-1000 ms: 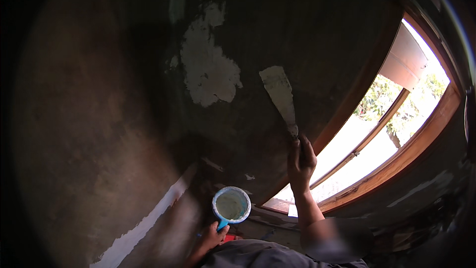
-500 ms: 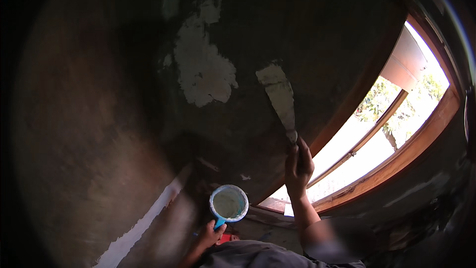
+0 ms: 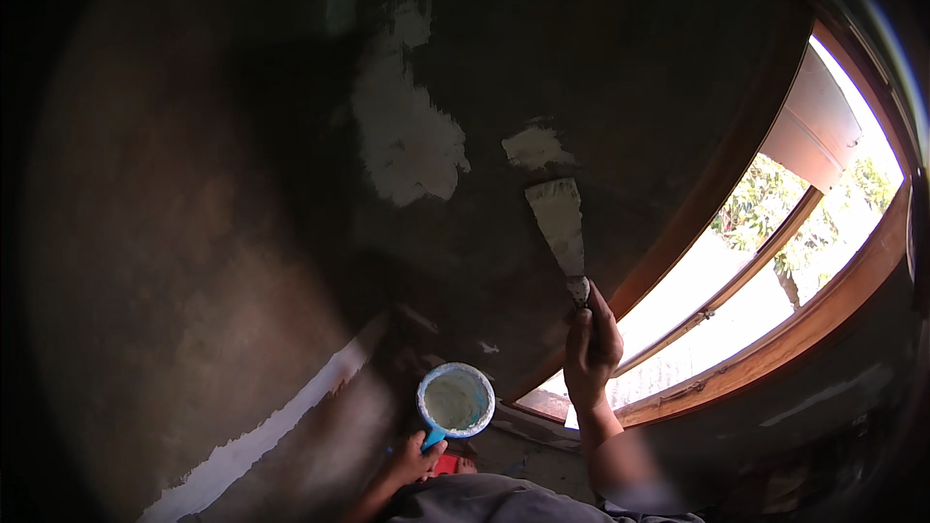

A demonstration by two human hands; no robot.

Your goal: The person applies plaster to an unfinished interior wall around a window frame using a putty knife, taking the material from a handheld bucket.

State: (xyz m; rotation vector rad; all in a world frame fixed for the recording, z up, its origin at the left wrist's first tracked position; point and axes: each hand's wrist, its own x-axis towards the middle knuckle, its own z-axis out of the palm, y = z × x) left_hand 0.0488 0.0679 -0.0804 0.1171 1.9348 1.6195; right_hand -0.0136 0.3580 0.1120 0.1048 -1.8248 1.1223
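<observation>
My right hand is closed round the handle of a putty knife, its wide blade pointing up and coated with pale putty. The blade lies over the dark wall, just below a small fresh putty patch. Left of it, a larger whitish patch spreads over the wall. Low in the middle, my left hand grips the blue handle of a round blue pot. Pale putty lines the pot's inside and is smeared on its rim.
On the right is a wooden-framed window, bright, with foliage outside. A whitish strip runs diagonally along the lower left wall. Something red shows beside my left hand. Deep shadow covers much of the wall.
The putty knife has moved down and slightly right with my right hand, leaving the small patch of putty uncovered on the wall. The pot sits slightly farther right in the picture.
</observation>
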